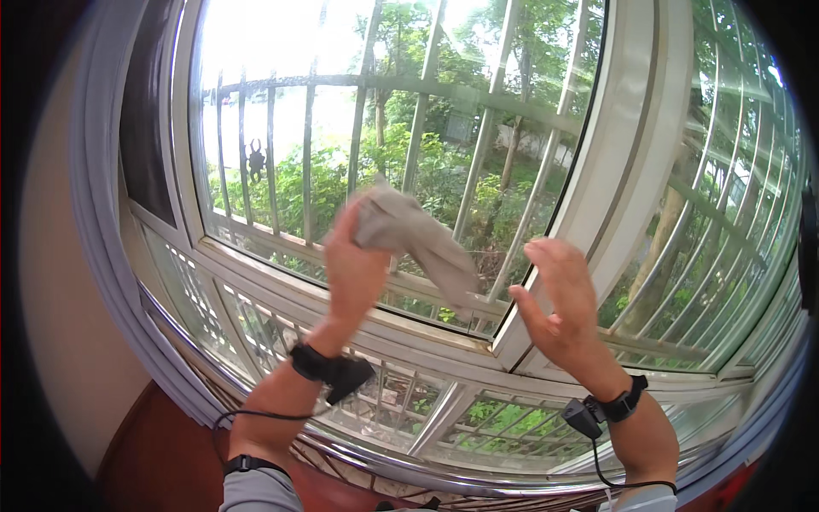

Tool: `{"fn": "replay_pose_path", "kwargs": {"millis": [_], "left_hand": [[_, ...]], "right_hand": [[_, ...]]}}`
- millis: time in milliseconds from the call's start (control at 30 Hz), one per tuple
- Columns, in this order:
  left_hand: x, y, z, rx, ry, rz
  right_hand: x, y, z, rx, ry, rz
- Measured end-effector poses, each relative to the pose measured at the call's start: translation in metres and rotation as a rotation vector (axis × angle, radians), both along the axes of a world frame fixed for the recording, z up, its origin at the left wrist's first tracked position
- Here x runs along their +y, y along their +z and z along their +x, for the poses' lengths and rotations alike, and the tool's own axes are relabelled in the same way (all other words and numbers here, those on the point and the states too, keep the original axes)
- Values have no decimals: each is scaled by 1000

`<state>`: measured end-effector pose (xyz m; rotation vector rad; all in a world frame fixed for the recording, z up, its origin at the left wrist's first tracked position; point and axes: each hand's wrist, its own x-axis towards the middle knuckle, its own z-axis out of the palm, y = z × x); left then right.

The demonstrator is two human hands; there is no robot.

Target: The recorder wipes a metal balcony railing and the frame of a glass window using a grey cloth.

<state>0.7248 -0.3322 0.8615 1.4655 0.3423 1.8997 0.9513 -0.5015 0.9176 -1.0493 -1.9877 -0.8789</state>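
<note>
A grey-beige cloth point(419, 240) is gripped in my left hand point(357, 256), in front of the large window pane point(422, 160). Its free end hangs down to the right, blurred by motion. Whether the cloth touches the glass I cannot tell. My right hand point(563, 304) holds nothing; its thumb and fingers are apart, close to the lower right corner of the white window frame point(601, 173). Both wrists wear black straps with small dark devices and cables.
Metal security bars point(416, 150) stand outside the glass, with trees behind. A dark beetle-shaped figure point(256, 161) shows on the left of the pane. Below runs a shiny metal rail point(409, 462). A grey-blue curtain point(105, 211) hangs at the left.
</note>
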Motion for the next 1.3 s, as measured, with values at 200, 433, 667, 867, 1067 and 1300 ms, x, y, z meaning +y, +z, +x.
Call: {"fn": "replay_pose_path", "kwargs": {"millis": [200, 433, 667, 867, 1067, 1300], "left_hand": [[60, 94, -33, 33, 609, 78], [20, 85, 70, 168, 785, 763], [-25, 126, 125, 209, 496, 875], [-22, 57, 117, 307, 591, 927], [-20, -35, 102, 522, 477, 1022], [-29, -98, 77, 761, 317, 1068]], "right_hand": [[-9, 19, 34, -48, -217, 230], [6, -3, 54, -144, -260, 258], [10, -4, 57, -133, -208, 286], [10, -3, 56, -121, -170, 283], [6, -5, 65, -131, -97, 277], [6, -4, 63, -143, -101, 289]]}}
